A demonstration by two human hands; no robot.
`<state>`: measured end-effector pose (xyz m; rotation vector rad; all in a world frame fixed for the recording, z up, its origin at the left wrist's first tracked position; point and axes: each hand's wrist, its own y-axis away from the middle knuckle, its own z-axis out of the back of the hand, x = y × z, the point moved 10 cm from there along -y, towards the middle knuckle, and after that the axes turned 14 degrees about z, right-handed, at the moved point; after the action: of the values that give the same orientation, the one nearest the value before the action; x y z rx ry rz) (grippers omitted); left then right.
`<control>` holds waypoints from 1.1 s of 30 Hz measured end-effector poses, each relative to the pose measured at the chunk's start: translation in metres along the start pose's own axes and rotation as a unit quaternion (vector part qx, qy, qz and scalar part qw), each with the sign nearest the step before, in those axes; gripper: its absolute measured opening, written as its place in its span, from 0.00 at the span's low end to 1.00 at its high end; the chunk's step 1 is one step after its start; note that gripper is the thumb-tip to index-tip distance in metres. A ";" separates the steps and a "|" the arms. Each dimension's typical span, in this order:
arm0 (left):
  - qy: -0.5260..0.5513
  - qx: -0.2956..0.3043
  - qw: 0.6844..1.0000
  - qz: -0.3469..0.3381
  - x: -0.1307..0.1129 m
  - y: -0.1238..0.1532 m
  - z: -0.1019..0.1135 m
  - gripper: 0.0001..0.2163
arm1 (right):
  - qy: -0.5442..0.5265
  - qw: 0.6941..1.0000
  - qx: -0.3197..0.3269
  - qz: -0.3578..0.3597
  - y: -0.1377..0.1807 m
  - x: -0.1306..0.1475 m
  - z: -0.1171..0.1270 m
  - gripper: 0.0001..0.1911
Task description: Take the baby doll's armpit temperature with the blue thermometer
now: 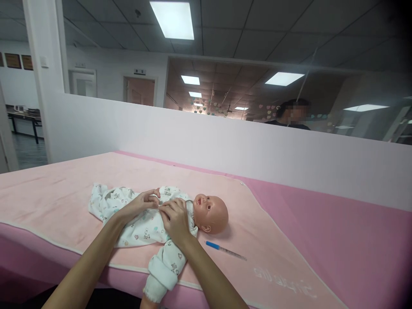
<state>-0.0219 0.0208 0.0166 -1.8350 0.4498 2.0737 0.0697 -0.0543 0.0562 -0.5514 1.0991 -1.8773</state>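
A baby doll (215, 214) with a bald head lies on its back, head to the right. It wears a white printed outfit (141, 231) with long sleeves; one sleeved arm (165, 266) hangs over the near edge of the bed. Both my hands meet over the doll's chest. My left hand (144, 201) has its fingers curled at the front of the cloth. Close beside it, my right hand (176, 216) lies on the upper chest below the neck, its bent fingertips gripping the same spot. What exactly the fingertips pinch is too small to make out.
A slim clear stick with a blue cap (222, 249), like a pen or thermometer, lies near the doll's head. Under everything is a peach blanket (267, 262) over a pink bed cover (337, 227). A white low wall (206, 137) runs behind; a person (292, 113) appears in the glass above.
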 end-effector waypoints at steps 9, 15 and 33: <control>-0.052 0.016 0.999 0.002 -0.003 0.000 -0.013 0.13 | 0.001 1.000 0.021 -0.018 0.001 -0.004 -0.005 0.07; -0.030 0.006 1.000 -0.003 0.000 0.000 -0.009 0.14 | -0.018 0.998 0.029 -0.045 0.001 -0.006 -0.004 0.08; -0.105 -0.075 0.990 -0.055 -0.013 0.011 -0.005 0.14 | -0.046 0.994 0.008 -0.095 0.001 -0.014 0.001 0.08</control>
<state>-0.0212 0.0080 0.0291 -1.6536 0.1396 2.2451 0.0778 -0.0432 0.0563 -0.7485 0.9996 -2.0011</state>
